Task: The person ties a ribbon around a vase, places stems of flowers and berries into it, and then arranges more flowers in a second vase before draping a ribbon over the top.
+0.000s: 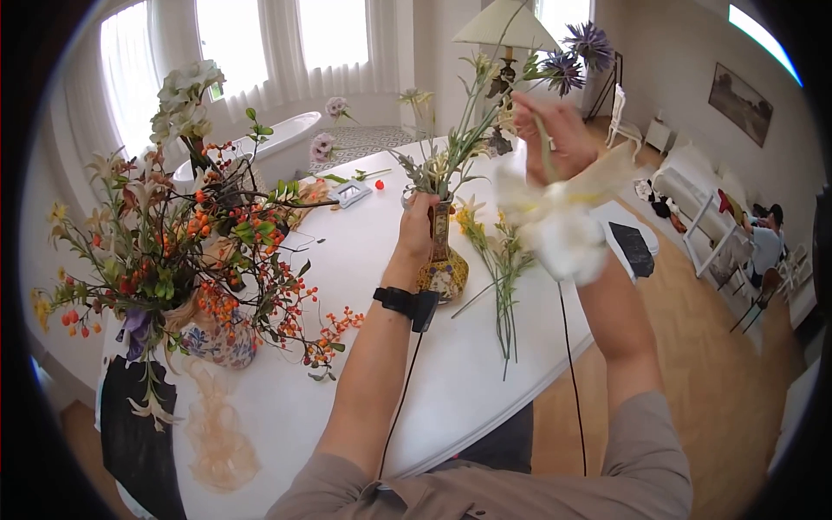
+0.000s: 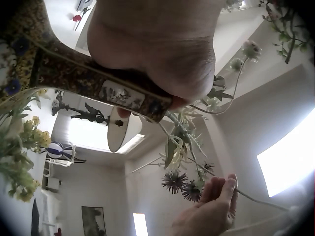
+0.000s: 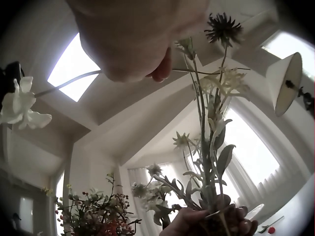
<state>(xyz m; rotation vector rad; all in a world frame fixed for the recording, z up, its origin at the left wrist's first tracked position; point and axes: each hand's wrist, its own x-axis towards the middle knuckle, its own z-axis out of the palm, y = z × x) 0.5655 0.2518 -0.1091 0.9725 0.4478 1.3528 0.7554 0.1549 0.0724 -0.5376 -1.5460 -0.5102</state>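
My left hand [image 1: 418, 230] grips the neck of a patterned yellow-and-brown vase [image 1: 445, 276] standing on the white table. Green stems with pale blossoms, grey-green leaves and purple spiky flowers [image 1: 589, 48] rise from its mouth. Raised to the right of these stems, my right hand [image 1: 559, 139] pinches the stem of a large white flower [image 1: 563, 230], its head hanging toward me and blurred. In the right wrist view that white flower [image 3: 23, 108] is at the left end of its long bent stem. Yellow and pale flowers on long stems [image 1: 503, 286] lie right of the vase.
At the left, a blue-and-white vase [image 1: 221, 340] holds a large arrangement with orange berries [image 1: 225, 227], its branches reaching toward my left forearm. Beige mesh ribbon [image 1: 217, 433] and a dark cloth [image 1: 139, 442] lie near the front left. A lamp [image 1: 507, 30] stands behind the stems.
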